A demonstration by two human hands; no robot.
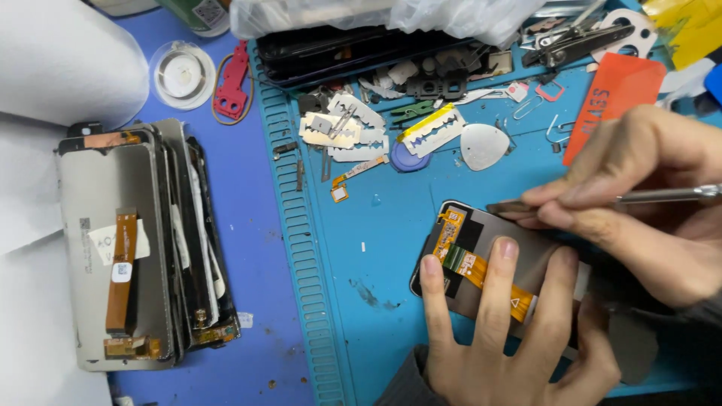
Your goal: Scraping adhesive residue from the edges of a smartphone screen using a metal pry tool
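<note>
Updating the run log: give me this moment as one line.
left hand: fingers pressing phone screen panel | right hand: holds metal tool, tip at panel edge | surface: blue mat

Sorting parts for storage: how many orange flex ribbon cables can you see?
3: one on the screen panel under the left hand, one on the top panel of the stack at left, one loose on the blue mat. The stack may hide more.

The work mat (376, 225) looks like matt blue rubber, ribbed along its left edge and scuffed with dark marks. The screen panel (519, 259) has a dull grey metallic back with a glossy orange flex ribbon (474, 267). The tweezers (662, 195) are brushed steel. Razor blades (342, 131) gleam bare metal; the plastic bag (451, 15) is crinkled, translucent.
</note>
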